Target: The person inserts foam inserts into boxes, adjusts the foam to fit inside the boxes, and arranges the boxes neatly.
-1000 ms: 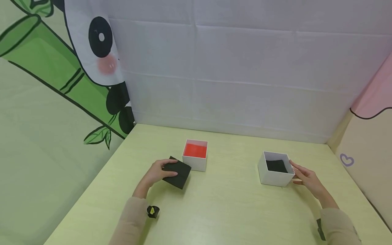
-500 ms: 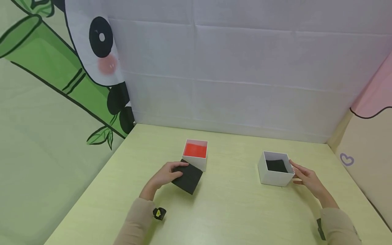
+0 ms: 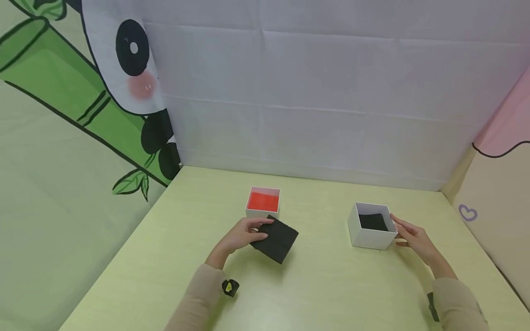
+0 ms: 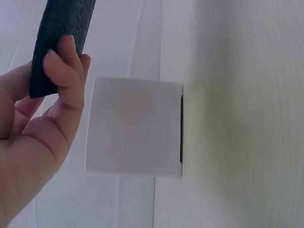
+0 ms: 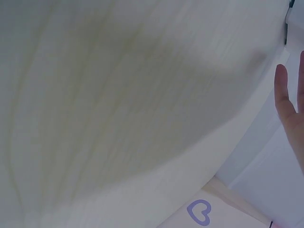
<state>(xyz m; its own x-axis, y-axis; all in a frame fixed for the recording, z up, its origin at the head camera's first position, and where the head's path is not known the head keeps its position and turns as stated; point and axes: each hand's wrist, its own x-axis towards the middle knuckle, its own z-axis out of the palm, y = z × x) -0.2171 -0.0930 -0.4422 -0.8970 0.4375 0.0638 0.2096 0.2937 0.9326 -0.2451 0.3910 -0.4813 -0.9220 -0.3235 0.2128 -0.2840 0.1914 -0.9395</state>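
Observation:
My left hand (image 3: 240, 236) pinches a flat black square piece (image 3: 276, 240) by its left edge, thumb and fingers on opposite sides. The piece is tilted above the table, in front of the small white box (image 3: 261, 213) with red lining inside. In the left wrist view, the piece (image 4: 64, 33) looks thick and rough, beside the white box (image 4: 135, 126). My right hand (image 3: 418, 241) rests against the right side of a second white box (image 3: 368, 239), fingers fairly straight. A black piece (image 3: 373, 222) lies inside that box. The right wrist view shows only part of this hand (image 5: 292, 109).
Both boxes stand open-topped on the pale yellow table (image 3: 323, 285). A white cloth wall (image 3: 306, 105) rises behind the table. A printed green and panda wall (image 3: 95, 92) borders the left side, and a pale wall with a heart (image 3: 468, 213) the right.
My left hand has carried the black square piece to the right, past the front of the red-lined box. The right hand and its box keep their place.

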